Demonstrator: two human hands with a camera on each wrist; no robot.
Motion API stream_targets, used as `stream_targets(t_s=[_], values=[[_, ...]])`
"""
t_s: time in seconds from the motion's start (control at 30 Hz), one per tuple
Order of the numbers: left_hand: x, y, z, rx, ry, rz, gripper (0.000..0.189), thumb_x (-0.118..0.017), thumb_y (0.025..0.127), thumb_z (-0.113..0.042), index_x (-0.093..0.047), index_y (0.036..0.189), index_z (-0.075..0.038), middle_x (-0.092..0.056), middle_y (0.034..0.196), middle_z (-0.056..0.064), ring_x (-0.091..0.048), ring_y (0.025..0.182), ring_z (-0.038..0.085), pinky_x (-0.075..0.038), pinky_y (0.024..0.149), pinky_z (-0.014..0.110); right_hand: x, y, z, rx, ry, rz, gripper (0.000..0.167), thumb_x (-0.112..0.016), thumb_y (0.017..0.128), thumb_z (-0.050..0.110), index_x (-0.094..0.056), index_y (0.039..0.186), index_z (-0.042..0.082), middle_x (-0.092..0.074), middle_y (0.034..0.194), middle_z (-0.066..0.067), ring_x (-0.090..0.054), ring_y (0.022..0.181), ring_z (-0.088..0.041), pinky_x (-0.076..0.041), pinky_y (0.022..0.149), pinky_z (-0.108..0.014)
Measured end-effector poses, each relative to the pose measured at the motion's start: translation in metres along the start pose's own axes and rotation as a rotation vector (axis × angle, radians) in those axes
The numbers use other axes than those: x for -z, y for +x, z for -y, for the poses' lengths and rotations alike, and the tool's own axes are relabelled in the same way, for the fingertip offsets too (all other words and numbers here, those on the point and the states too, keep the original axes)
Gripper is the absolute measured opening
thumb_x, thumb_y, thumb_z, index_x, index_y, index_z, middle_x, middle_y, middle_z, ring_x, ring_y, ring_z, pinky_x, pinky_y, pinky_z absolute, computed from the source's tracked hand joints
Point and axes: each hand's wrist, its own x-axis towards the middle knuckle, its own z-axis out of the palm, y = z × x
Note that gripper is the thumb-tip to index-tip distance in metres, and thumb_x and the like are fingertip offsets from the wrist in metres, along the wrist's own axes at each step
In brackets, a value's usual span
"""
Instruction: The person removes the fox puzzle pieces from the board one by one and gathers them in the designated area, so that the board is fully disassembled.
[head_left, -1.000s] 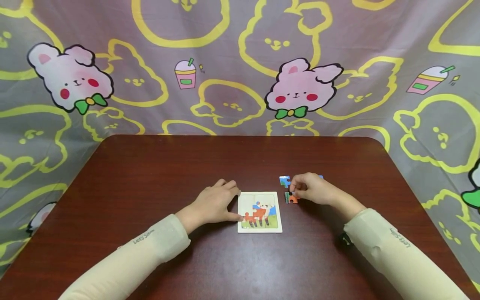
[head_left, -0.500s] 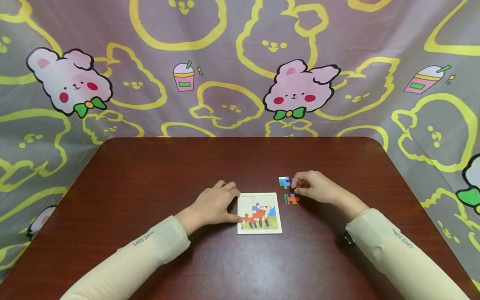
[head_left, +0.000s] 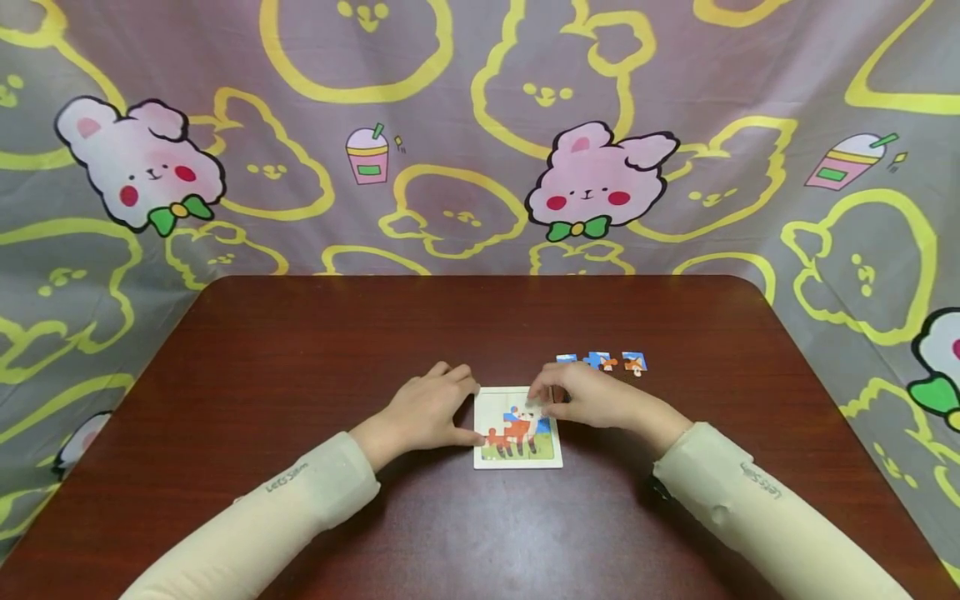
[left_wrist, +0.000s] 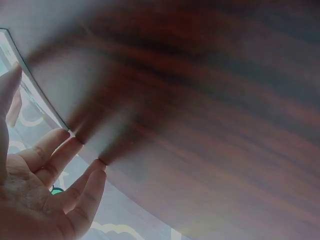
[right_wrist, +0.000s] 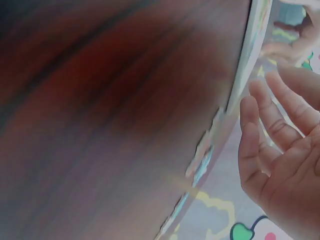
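Note:
A square puzzle board [head_left: 519,462] with a cream frame lies on the dark wooden table, its fox-like picture partly filled and the upper left bare. My left hand [head_left: 427,408] rests at its left side, with index and thumb tips on the frame. In the left wrist view, the left hand's fingers [left_wrist: 75,200] are loosely spread. Over the board's upper right edge, my right hand [head_left: 592,396] has its thumb and fingertips bent toward each other. I cannot tell whether a piece is between them. The spot of the orange-and-green piece is hidden behind that hand.
Behind the right hand lie loose puzzle pieces: a blue one [head_left: 566,357], a blue-and-orange one [head_left: 600,361] and a fox-faced one [head_left: 634,362]. A patterned cloth [head_left: 450,125] hangs beyond the table's far edge.
My right hand has moved left from the loose pieces to over the puzzle board, uncovering two pieces in the back row. The left hand has stayed at the frame.

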Motion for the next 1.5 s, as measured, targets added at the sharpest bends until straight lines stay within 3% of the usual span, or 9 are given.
stream_targets(t_s=[0.27,0.7,0.93,1.5], values=[[-0.002,-0.001,0.001,-0.002,-0.005,0.0,0.066,-0.081,0.073,-0.059,-0.067,0.12,-0.014,-0.059,0.11,-0.004,-0.054,0.106,0.021,-0.053,0.069,0.039,-0.011,0.011,0.006,0.011,0.002,0.079,0.027,-0.073,0.088,0.007,-0.07,0.114,0.009,-0.062,0.1,-0.001,-0.057,0.083,-0.01,-0.05,0.077,-0.026],[-0.001,-0.001,0.002,-0.008,-0.011,-0.007,0.065,-0.081,0.073,-0.058,-0.067,0.118,-0.014,-0.059,0.109,-0.003,-0.054,0.104,0.022,-0.053,0.067,0.038,-0.013,0.019,0.01,-0.005,-0.052,0.126,0.029,-0.074,0.087,0.006,-0.068,0.114,0.013,-0.058,0.099,0.0,-0.053,0.077,-0.006,-0.047,0.075,-0.024],[-0.001,-0.001,0.002,-0.004,-0.009,-0.002,0.064,-0.081,0.074,-0.058,-0.067,0.117,-0.014,-0.058,0.108,-0.003,-0.053,0.104,0.022,-0.053,0.066,0.038,-0.013,0.021,0.009,-0.029,-0.057,0.149,0.03,-0.075,0.086,0.006,-0.066,0.113,0.015,-0.056,0.099,0.001,-0.054,0.084,-0.011,-0.047,0.079,-0.026],[-0.002,0.0,0.003,-0.006,-0.012,-0.008,0.062,-0.081,0.074,-0.058,-0.067,0.115,-0.015,-0.058,0.108,-0.004,-0.053,0.104,0.022,-0.052,0.067,0.039,-0.014,0.021,0.006,0.001,-0.06,0.117,0.029,-0.075,0.087,0.008,-0.061,0.111,0.017,-0.058,0.099,0.003,-0.055,0.082,-0.011,-0.047,0.076,-0.026]])
